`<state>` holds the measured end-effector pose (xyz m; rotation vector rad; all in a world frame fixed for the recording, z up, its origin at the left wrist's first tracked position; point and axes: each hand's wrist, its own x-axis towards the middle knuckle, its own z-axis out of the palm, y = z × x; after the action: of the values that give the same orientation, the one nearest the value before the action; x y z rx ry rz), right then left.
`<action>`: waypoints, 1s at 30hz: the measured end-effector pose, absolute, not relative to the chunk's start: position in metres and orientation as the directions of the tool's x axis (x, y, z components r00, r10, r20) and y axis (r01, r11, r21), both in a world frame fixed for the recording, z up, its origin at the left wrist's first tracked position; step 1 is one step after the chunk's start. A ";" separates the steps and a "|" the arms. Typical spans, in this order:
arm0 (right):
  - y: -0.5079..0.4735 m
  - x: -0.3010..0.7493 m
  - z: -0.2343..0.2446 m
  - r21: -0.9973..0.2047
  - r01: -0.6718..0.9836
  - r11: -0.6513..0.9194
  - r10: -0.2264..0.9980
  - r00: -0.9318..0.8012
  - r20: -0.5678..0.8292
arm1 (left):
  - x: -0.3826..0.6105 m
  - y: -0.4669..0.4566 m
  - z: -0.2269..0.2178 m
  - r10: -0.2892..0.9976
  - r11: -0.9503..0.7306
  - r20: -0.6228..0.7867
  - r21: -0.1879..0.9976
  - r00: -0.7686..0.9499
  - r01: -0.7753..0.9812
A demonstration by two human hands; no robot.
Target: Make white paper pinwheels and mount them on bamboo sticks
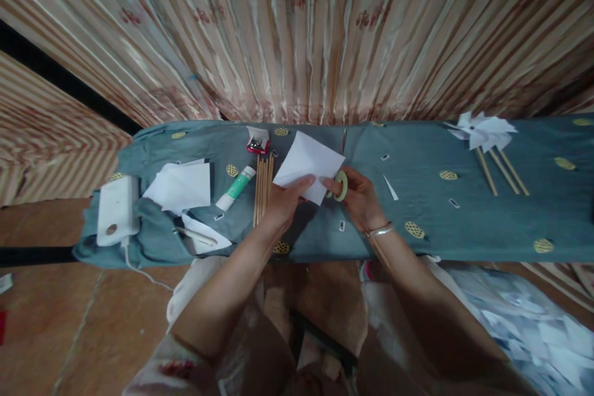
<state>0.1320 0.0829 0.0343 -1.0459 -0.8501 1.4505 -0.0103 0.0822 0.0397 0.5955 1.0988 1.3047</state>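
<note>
While the left hand (285, 201) closes its grip on the near corner of a white paper (309, 166), the right hand (359, 198) curls its grip shut round a green tape roll (341, 185), one fingertip touching the paper's edge. The paper sits mid-surface (417, 198) (cloth-covered), raised at the far side. Sticks (262, 189) lie just left, then a glue tube (236, 189); pinwheels (482, 131) rest far right.
</note>
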 end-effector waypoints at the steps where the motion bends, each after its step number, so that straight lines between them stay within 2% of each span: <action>1: 0.079 0.132 0.034 -0.927 -0.346 -0.146 0.989 -0.023 -0.147 | -0.013 0.084 0.042 0.951 0.192 -0.280 0.869 -0.133 -0.456; 6: 0.051 0.135 0.028 -0.952 -0.209 -0.225 0.963 -0.196 -0.185 | -0.030 0.097 0.053 0.953 0.028 -0.181 0.851 -0.243 -0.524; 12: 0.028 0.141 0.022 -0.960 -0.107 -0.260 0.877 -0.443 -0.188 | -0.032 0.100 0.057 0.929 -0.012 -0.202 0.823 -0.311 -0.568; 19: 0.033 0.140 0.026 -0.931 -0.124 -0.343 0.860 -0.440 -0.258 | -0.023 0.097 0.050 0.942 0.019 -0.205 0.824 -0.267 -0.566; 30: 0.035 0.140 0.026 -0.931 -0.127 -0.342 0.871 -0.414 -0.264 | -0.020 0.095 0.040 0.951 0.000 -0.161 0.852 -0.262 -0.524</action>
<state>0.1403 0.0354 0.0264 -1.0641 -1.1711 1.8331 -0.0203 0.0946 0.0402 0.5776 1.0318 1.5668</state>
